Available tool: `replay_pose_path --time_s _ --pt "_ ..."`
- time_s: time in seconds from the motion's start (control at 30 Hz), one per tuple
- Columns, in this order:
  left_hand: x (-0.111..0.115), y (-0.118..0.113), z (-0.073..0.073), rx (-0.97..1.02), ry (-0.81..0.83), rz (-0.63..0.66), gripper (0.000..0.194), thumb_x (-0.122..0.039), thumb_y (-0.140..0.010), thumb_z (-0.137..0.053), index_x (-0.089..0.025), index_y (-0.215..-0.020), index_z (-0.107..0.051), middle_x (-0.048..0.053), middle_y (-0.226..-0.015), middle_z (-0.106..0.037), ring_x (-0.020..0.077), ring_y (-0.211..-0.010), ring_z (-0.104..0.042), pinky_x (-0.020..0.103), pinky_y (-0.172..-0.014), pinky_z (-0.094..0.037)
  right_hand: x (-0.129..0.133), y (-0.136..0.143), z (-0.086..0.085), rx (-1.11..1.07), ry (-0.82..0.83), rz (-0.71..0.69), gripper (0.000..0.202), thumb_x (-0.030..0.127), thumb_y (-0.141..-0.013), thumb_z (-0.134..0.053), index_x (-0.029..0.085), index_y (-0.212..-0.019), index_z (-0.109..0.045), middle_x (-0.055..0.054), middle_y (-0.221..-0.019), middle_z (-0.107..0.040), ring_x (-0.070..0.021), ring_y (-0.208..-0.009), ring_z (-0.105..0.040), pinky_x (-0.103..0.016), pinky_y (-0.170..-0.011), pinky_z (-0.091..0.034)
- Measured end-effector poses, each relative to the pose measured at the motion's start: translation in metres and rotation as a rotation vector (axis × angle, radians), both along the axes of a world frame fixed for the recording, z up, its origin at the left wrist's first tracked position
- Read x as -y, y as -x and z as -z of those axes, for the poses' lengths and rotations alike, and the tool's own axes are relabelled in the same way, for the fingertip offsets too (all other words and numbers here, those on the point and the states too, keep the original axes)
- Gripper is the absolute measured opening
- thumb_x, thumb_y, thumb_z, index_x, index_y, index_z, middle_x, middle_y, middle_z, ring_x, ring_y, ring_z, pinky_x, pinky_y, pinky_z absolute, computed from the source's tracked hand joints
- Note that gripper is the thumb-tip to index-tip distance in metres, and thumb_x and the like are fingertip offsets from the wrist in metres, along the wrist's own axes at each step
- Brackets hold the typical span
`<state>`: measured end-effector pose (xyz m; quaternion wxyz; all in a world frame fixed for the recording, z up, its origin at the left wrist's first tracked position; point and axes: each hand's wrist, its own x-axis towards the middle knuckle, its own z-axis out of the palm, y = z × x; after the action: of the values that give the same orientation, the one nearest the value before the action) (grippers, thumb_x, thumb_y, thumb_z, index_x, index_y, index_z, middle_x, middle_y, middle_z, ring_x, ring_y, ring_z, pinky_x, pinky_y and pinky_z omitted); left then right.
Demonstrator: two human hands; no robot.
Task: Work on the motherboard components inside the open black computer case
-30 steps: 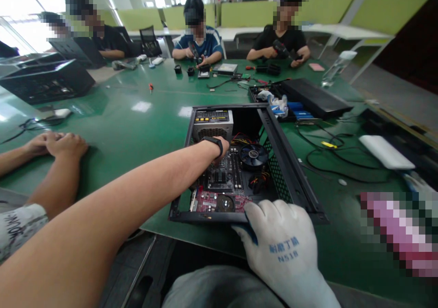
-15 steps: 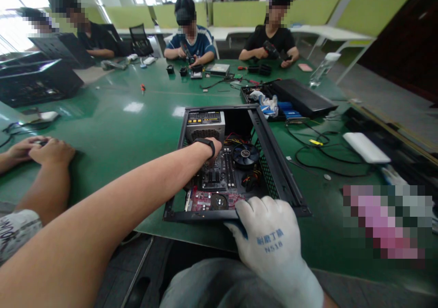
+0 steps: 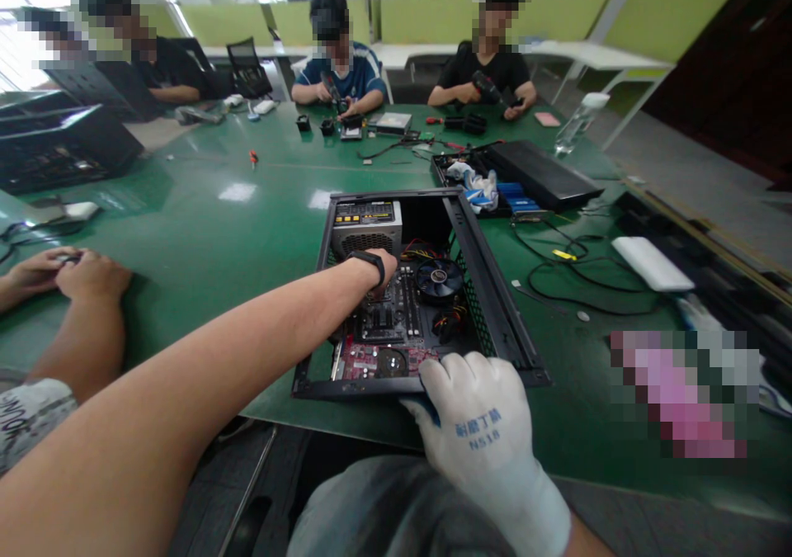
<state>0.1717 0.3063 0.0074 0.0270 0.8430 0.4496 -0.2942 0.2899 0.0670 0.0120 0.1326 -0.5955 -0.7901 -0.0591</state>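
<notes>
An opened black computer case [image 3: 359, 388] lies on the green table in front of me. My left hand [image 3: 389, 265], bare and with a black band at the wrist, reaches down inside it beside the power supply [image 3: 368, 214]. Its fingers are hidden behind the wrist and forearm, over the motherboard [image 3: 387, 322]. A round cooling fan [image 3: 439, 280] sits to the right of that hand, and a red card [image 3: 366, 361] is nearer to me. In a white work glove, my right hand [image 3: 478, 413] grips the near edge of the case, fingers curled over the rim and thumb below.
Cables [image 3: 563, 272], a white box-like thing [image 3: 652, 264] and an open black chassis [image 3: 544, 179] lie to the right. A clear bottle [image 3: 578, 124] stands farther back. Another person's hands [image 3: 92, 276] rest at the left; co-workers with power drills [image 3: 488, 88] sit opposite.
The whole view has shifted slightly, so the case and table appear a little farther left. Both my hands keep their places on and inside the case.
</notes>
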Motion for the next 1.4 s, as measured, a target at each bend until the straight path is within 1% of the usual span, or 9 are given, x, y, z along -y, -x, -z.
replay_pose_path --time_s 0.13,0.43,0.57,0.77,0.9,1.0,1.1,1.2,1.4 --pt "0.002 -0.001 -0.003 0.017 -0.004 -0.014 0.065 -0.025 -0.042 -0.091 -0.013 -0.104 -0.076 0.017 -0.109 -0.073 0.0298 -0.1 -0.069 0.029 -0.086 -0.054 0.0 0.0 0.001 -0.007 0.008 -0.001 0.025 0.043 -0.075 -0.07 0.025 -0.083 -0.055 -0.002 -0.074 -0.051 -0.0205 -0.071 -0.035 -0.036 -0.065 -0.014" --pt "0.004 -0.001 -0.002 0.043 0.019 -0.016 0.053 -0.015 -0.044 -0.087 -0.01 -0.096 -0.077 0.018 -0.102 -0.074 0.0314 -0.1 -0.068 0.031 -0.088 -0.053 -0.001 0.0 0.001 0.001 0.028 0.001 0.025 0.043 -0.076 -0.069 0.025 -0.085 -0.055 -0.002 -0.075 -0.051 -0.0207 -0.072 -0.037 -0.036 -0.065 -0.014" --pt "0.005 0.0 -0.003 0.018 0.011 0.011 0.047 -0.023 -0.052 -0.084 -0.009 -0.097 -0.077 0.018 -0.103 -0.074 0.0297 -0.097 -0.069 0.03 -0.085 -0.054 0.0 0.0 0.0 0.019 0.022 0.001 0.026 0.043 -0.074 -0.071 0.024 -0.085 -0.056 -0.002 -0.075 -0.051 -0.0203 -0.072 -0.037 -0.036 -0.065 -0.014" --pt "0.007 0.001 -0.01 0.002 0.002 0.028 0.049 -0.032 -0.054 -0.084 -0.011 -0.099 -0.077 0.017 -0.103 -0.074 0.0295 -0.098 -0.069 0.03 -0.087 -0.052 0.0 0.001 -0.001 0.075 0.018 0.009 0.03 0.051 -0.078 -0.067 0.023 -0.085 -0.058 -0.003 -0.075 -0.052 -0.0197 -0.071 -0.037 -0.035 -0.064 -0.013" --pt "0.006 0.007 -0.014 0.101 -0.046 0.05 0.05 -0.043 -0.059 -0.079 -0.013 -0.099 -0.076 0.016 -0.103 -0.074 0.0275 -0.097 -0.068 0.027 -0.082 -0.052 0.0 0.001 -0.001 0.07 0.016 0.026 0.031 0.052 -0.078 -0.068 0.023 -0.085 -0.058 -0.002 -0.073 -0.053 -0.0192 -0.07 -0.038 -0.034 -0.064 -0.013" --pt "0.004 0.014 -0.023 0.221 -0.094 0.052 0.045 -0.047 -0.064 -0.072 -0.016 -0.096 -0.076 0.011 -0.1 -0.074 0.0245 -0.095 -0.068 0.025 -0.08 -0.05 -0.006 0.0 -0.002 0.068 0.005 0.03 0.031 0.052 -0.078 -0.069 0.023 -0.082 -0.057 -0.002 -0.073 -0.053 -0.0197 -0.07 -0.039 -0.035 -0.064 -0.014" --pt "0.001 0.022 -0.042 0.364 -0.145 0.047 0.039 -0.046 -0.069 -0.066 -0.017 -0.094 -0.075 0.008 -0.092 -0.074 0.0207 -0.088 -0.067 0.024 -0.076 -0.049 -0.023 -0.004 -0.005 0.094 -0.01 0.032 0.031 0.053 -0.083 -0.063 0.023 -0.082 -0.057 -0.003 -0.076 -0.055 -0.0209 -0.073 -0.042 -0.035 -0.065 -0.015" --pt "-0.001 0.034 -0.065 0.516 -0.231 0.02 0.034 -0.042 -0.07 -0.064 -0.017 -0.09 -0.074 0.006 -0.087 -0.073 0.0178 -0.081 -0.066 0.023 -0.071 -0.047 -0.055 -0.006 -0.007 0.138 -0.022 0.043 0.034 0.055 -0.088 -0.054 0.021 -0.087 -0.058 -0.006 -0.082 -0.058 -0.0224 -0.079 -0.046 -0.035 -0.068 -0.018" --pt "0.003 0.06 -0.102 0.776 -0.37 -0.098 0.032 -0.039 -0.072 -0.063 -0.014 -0.091 -0.071 0.005 -0.084 -0.072 0.0154 -0.077 -0.063 0.025 -0.071 -0.045 -0.155 -0.007 -0.011 0.198 -0.015 0.087 0.046 0.06 -0.091 -0.045 0.017 -0.103 -0.059 -0.013 -0.1 -0.061 -0.0266 -0.094 -0.051 -0.037 -0.075 -0.026"
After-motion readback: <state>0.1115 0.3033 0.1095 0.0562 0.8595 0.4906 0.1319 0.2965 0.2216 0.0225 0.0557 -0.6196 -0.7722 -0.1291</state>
